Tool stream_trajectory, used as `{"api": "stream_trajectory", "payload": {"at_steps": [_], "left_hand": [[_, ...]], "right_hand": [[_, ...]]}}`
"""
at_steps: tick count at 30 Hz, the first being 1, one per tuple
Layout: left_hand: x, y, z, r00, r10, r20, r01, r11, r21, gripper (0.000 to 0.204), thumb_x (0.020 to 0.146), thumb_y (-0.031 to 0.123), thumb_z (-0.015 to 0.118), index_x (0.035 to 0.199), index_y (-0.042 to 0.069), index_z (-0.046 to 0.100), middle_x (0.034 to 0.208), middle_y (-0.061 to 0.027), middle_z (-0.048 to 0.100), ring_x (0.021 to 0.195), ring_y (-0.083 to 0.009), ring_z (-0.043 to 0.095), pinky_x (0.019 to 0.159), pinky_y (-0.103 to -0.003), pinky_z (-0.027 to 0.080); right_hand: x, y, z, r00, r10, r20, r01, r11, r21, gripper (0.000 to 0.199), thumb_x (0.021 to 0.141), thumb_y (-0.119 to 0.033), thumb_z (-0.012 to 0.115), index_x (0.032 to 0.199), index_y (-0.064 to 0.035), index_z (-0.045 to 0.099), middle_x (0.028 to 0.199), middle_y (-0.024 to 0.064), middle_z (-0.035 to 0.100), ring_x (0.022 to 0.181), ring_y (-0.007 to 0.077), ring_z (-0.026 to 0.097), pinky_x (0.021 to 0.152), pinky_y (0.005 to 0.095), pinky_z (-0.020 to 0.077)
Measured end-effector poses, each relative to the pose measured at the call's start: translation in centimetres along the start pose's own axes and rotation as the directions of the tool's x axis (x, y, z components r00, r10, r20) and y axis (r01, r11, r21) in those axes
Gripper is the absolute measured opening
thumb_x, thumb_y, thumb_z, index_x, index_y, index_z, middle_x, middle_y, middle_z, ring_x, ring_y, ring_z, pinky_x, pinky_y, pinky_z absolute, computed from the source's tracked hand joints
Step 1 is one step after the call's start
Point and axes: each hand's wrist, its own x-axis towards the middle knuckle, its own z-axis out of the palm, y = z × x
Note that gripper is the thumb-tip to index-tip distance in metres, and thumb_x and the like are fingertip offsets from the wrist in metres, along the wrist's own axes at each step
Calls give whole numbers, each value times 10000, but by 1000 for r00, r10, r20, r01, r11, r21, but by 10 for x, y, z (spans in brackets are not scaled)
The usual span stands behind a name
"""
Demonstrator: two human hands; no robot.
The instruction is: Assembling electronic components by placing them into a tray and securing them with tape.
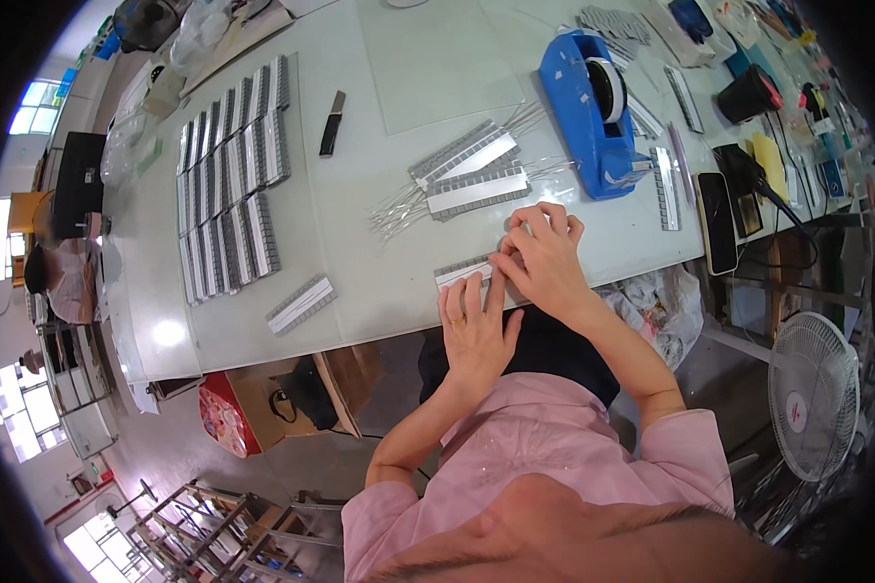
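Both hands work at the near edge of the pale table [379, 282]; the left hand [474, 325] lies flat, fingers stretched forward and together, pressing on a small grey strip [462, 270] that sits just short of the table edge; it grips nothing, only bears down, and a ring shows on one finger; the right hand [544, 255] is curled over the strip's right end, fingertips bunched and pinched close together against it; what exactly sits between those fingertips is hidden, so I cannot tell whether they clasp the strip or only press it.

Just beyond the hands lie two more strips [472, 175], side by side and tilted, with thin wires [399, 214] fanning out from their ends; a blue tape dispenser [585, 112] stands to their right, near but apart; a dark knife [332, 123] lies farther out on the table, well apart from the hands; to the left, many strips are laid in rows [231, 180], and one single strip [301, 304] lies alone near the table edge; a phone [716, 222] lies at the right edge; a white fan [813, 394] stands on the floor at right; the person wears a pink shirt [544, 457].
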Motion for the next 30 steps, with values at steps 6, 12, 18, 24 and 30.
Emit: {"api": "stream_trajectory", "payload": {"at_steps": [6,12,18,24,30], "left_hand": [[-1,2,-1,1000,-4,24,3,1000,23,672,863,299,750,1457,90,515,1436,-184,356,1346,-387,295,1151,-532,307],[1,5,-2,999,-32,-5,32,999,-6,664,886,328,719,1470,97,503,1482,-182,359,1366,-390,306,1145,-540,310],[0,2,1,999,-2,36,2,1000,-9,682,890,325,708,1491,90,486,1483,-184,371,1389,-397,300,1165,-570,267],[1,0,-4,999,-11,44,12,1000,-9,690,887,314,707,1488,64,480,1455,-172,429,1365,-401,345,1158,-580,269],[2,2,-3,1000,9,16,-9,1000,22,677,893,349,694,1473,59,498,1417,-141,468,1347,-369,368,1142,-552,287]], "right_hand": [[-6,6,2,1000,9,-11,-9,1000,-17,188,841,-268,748,788,-112,657,1131,20,571,1177,300,438,956,512,268],[-2,6,-11,995,5,-104,-8,999,-32,165,832,-221,751,812,-105,636,1128,34,560,1173,294,449,913,509,285],[-4,16,-29,989,46,-138,-55,997,-63,143,835,-211,747,822,-117,639,1125,34,572,1170,297,459,922,499,284],[14,47,-102,899,-17,-437,-160,916,-367,102,800,-195,773,872,-180,703,1117,0,603,1163,297,487,914,466,315],[40,96,-157,980,-9,-199,-61,937,-344,105,829,-178,762,921,-132,744,1144,31,615,1157,285,492,976,435,363]]}}
